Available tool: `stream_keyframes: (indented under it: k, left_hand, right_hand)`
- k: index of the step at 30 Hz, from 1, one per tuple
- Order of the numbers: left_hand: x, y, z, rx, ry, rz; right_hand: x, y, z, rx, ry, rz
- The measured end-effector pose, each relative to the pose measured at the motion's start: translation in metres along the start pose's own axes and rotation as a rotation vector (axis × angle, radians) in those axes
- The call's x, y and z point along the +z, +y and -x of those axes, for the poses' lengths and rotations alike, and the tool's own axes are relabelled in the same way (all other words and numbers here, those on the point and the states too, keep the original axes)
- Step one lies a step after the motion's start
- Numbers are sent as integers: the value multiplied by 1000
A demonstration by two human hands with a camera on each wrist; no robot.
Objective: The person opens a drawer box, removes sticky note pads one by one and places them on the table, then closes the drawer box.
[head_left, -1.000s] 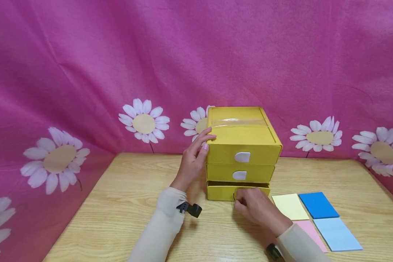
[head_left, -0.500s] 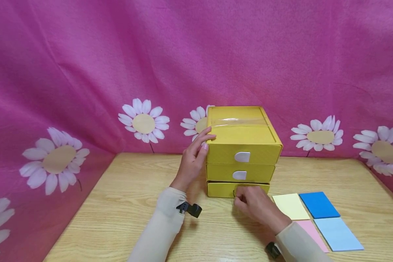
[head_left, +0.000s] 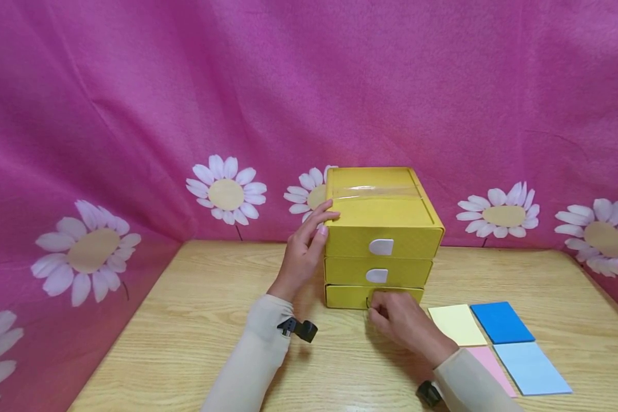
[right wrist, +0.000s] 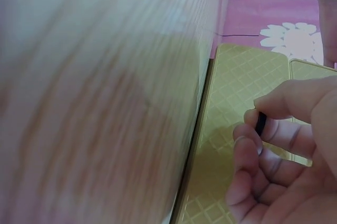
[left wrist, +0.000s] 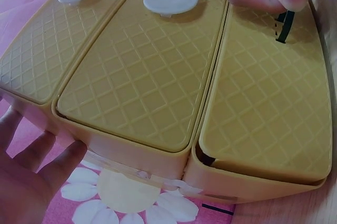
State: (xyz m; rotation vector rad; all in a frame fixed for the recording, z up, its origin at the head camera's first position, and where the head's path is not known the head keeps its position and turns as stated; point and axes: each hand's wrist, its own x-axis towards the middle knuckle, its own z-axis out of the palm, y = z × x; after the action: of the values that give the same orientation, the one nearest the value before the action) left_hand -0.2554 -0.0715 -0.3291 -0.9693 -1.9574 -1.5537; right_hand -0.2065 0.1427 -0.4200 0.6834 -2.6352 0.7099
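Observation:
A yellow three-drawer box (head_left: 381, 213) stands on the table, its front facing me. My left hand (head_left: 302, 252) rests against its left side, with fingertips over the top left edge; in the left wrist view the fingers (left wrist: 60, 166) lie fairly straight along the side. At the bottom drawer (head_left: 346, 297), my right hand (head_left: 407, 326) pinches a small black pull loop (left wrist: 285, 27) between thumb and curled fingers. That drawer sits almost flush, with a narrow dark gap at its edge in the left wrist view. The upper two drawers are closed and have white tabs (head_left: 381, 247).
Right of the box lie a pale yellow pad (head_left: 457, 324), a dark blue pad (head_left: 502, 322), a light blue pad (head_left: 532, 368) and a pink pad (head_left: 489, 366) partly under the right forearm. A magenta cloth with daisies (head_left: 226, 194) hangs behind the wooden table (head_left: 201, 309).
The bottom drawer has slid back into the box, and the dark opening above its front has closed up. My right hand moved slightly inward with it; the left hand stayed in place.

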Motion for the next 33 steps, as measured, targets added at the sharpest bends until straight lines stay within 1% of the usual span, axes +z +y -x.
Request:
stream_keyframes:
  k: [6,11,17,23,33]
  left_hand:
    - [0,0,0,-4,-5,7]
    - [0,2,0,-19,-10,9]
    - [0,4,0,-23,-8,6]
    - [-1,3,-1,-32,-11,6]
    - [0,1,0,-24,-5,4]
  right_hand:
    - [1,1,1,2,5,-18]
    - [3,3,1,-4,4,-29]
    - [1,5,0,36,-10,-64]
    - [0,5,-1,78,-5,-56]
    - [0,6,0,92,-9,-45]
